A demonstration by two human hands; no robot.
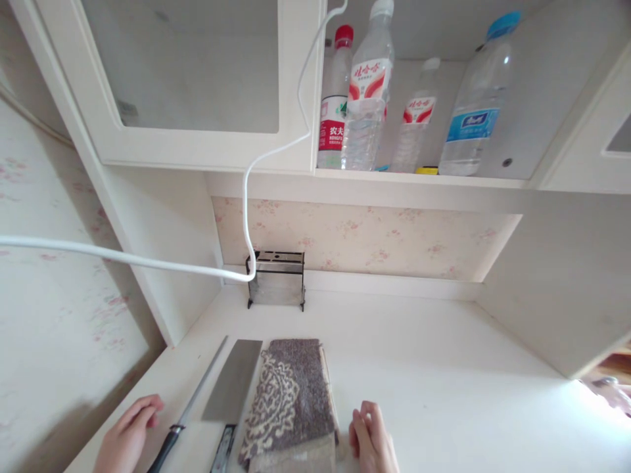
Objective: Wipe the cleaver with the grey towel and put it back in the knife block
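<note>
My left hand [129, 433] rests at the lower left of the white counter, fingers curled and holding nothing. Just right of it lies a honing steel [201, 389] with a black handle. Beside the steel is a cleaver, its wide grey blade [233, 381] pointing away and its dark handle [223, 450] cut off by the lower frame edge. A folded grey mat with a cream pattern [296, 394] lies right of the cleaver. To the mat's right sits my right hand [371, 437], fingers curled in, with nothing visible in it.
A black-framed metal rack [276, 282] stands at the back of the counter [404, 355]. A white cable [148, 261] hangs across the view in front of it. Several plastic bottles, one a red-capped bottle [335, 118], stand on the open cabinet shelf [419, 177] above.
</note>
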